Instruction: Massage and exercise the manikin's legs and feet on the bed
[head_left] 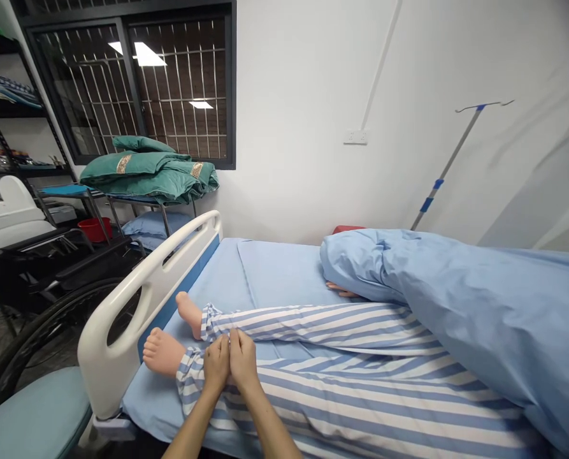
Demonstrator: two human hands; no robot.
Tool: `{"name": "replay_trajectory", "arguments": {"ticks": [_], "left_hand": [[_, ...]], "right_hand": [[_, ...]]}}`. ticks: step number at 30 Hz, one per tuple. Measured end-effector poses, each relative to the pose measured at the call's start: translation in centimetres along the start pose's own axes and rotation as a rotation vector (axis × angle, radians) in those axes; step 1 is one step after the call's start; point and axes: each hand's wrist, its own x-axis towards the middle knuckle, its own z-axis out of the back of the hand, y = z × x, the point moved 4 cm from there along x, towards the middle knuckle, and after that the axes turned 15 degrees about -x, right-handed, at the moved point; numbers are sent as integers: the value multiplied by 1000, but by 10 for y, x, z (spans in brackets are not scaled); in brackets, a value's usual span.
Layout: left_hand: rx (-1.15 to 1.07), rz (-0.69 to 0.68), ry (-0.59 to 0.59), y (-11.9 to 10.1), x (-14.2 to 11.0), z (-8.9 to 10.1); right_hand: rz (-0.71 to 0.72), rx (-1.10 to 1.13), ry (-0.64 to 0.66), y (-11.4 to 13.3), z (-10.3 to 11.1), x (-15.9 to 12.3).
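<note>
Blue bedsheet (284,274) beneath, left hand (216,364) and right hand (244,362) pinching striped cotton trousers (313,325) (creased).

manikin (308,325) partly hidden under blue blanket (460,312), shelf items (7,156) too small

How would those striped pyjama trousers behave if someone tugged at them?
The striped pyjama trousers look thin and floppy, lying in soft creases. They would probably slide fairly easily over the blue bed sheet. The cuff beside the left hand should lift readily, though the leg inside likely adds weight.
</note>
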Motion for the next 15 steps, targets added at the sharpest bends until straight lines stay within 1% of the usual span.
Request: {"name": "replay_trajectory", "arguments": {"ticks": [3, 6, 9, 12, 15], "left_hand": [[-59, 13, 54, 3, -1, -3], [-110, 31, 25, 11, -1, -3], [-170, 70, -1, 17, -1, -4], [-216, 74, -3, 9, 2, -3], [-297, 106, -42, -9, 7, -2]], "right_hand": [[85, -64, 27, 6, 8, 0], [114, -183, 40, -6, 3, -5], [109, -276, 28, -22, -4, -9], [83, -270, 7, -28, -6, -9], [59, -212, -6, -27, -3, -6]]}}
